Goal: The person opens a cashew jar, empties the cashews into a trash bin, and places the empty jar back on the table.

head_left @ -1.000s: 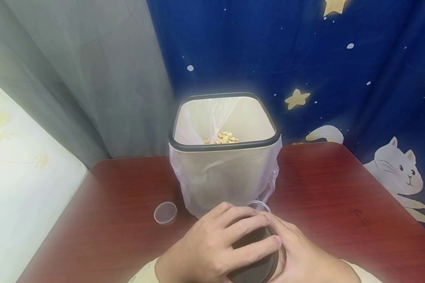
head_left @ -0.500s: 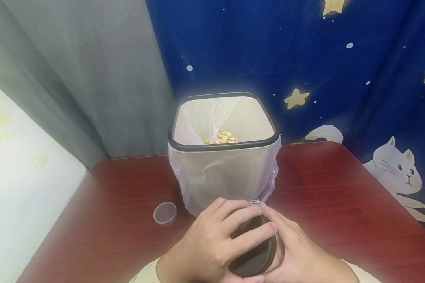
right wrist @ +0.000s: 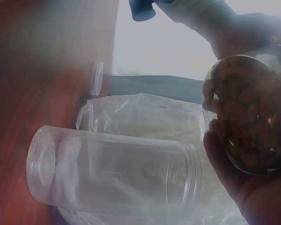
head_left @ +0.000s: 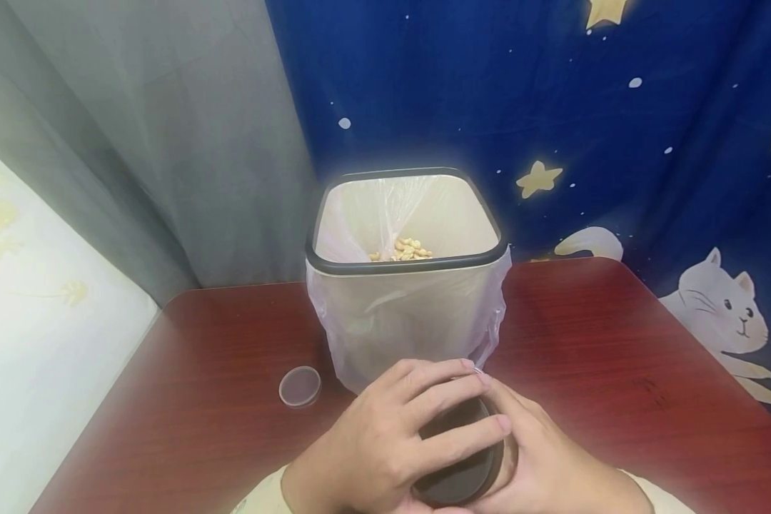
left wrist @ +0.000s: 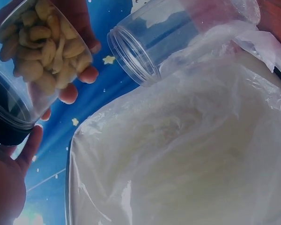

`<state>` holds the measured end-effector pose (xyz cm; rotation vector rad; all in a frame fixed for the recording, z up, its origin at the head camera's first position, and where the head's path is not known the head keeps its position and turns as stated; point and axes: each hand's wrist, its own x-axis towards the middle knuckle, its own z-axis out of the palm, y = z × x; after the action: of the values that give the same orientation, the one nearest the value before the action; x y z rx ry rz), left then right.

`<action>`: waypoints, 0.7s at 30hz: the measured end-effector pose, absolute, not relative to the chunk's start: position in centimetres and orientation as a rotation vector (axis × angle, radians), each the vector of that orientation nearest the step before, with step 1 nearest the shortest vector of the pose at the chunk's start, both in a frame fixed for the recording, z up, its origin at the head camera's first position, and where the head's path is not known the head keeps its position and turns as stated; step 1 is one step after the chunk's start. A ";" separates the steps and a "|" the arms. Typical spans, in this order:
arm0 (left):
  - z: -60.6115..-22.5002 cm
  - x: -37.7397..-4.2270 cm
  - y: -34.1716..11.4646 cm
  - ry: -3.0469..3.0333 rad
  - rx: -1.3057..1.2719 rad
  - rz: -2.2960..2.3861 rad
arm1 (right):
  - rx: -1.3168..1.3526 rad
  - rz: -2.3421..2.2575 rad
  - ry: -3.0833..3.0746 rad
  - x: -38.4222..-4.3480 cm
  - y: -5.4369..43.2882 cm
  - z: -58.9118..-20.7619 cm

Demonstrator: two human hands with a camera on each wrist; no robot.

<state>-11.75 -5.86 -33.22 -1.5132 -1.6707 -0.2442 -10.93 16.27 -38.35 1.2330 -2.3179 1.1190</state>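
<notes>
Both hands are on a clear jar of cashews (left wrist: pixel 49 58) with a black lid (head_left: pixel 462 464). My left hand (head_left: pixel 392 428) lies over the lid from above, fingers spread across it and bent at its edge. My right hand (head_left: pixel 540 450) grips the side of the jar, its fingers wrapped behind it in the left wrist view. Through the clear wall the cashews show packed together. Just beyond the hands an uncapped clear jar (right wrist: pixel 117 173) stands upright on the table; in the head view the hands hide nearly all of it.
A cream bin (head_left: pixel 405 321) with a black rim and a thin plastic liner stands behind the hands, loose cashews (head_left: pixel 412 250) inside it. A round clear lid (head_left: pixel 300 387) lies on the red-brown table (head_left: pixel 617 343) to the left. Curtains hang behind.
The left fingers have shifted on the black lid, and both hands have moved slightly with the jar. The rim of the uncapped jar is now mostly hidden behind the fingers. The bin has not moved.
</notes>
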 end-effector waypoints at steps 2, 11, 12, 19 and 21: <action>-33.1 -11.7 -5.9 -1.644 -1.539 -0.211 | 1.234 1.101 -2.345 -10.9 16.3 -38.3; -33.1 -11.7 -6.0 -1.564 -1.573 -0.101 | 1.429 1.171 -2.160 -11.6 16.5 -38.7; -33.1 -11.6 -6.0 -1.568 -1.573 -0.102 | 1.441 1.169 -2.151 -11.7 16.5 -38.8; -33.1 -11.6 -6.0 -1.534 -1.569 -0.102 | 1.466 1.169 -2.148 -11.7 16.5 -38.9; -33.1 -11.6 -6.0 -1.535 -1.567 -0.111 | 1.448 1.153 -2.160 -11.6 16.5 -38.8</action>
<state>-11.61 -5.96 -33.09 -1.5667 -1.5355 -0.1107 -11.59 16.46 -38.81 1.4477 -2.1598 1.1528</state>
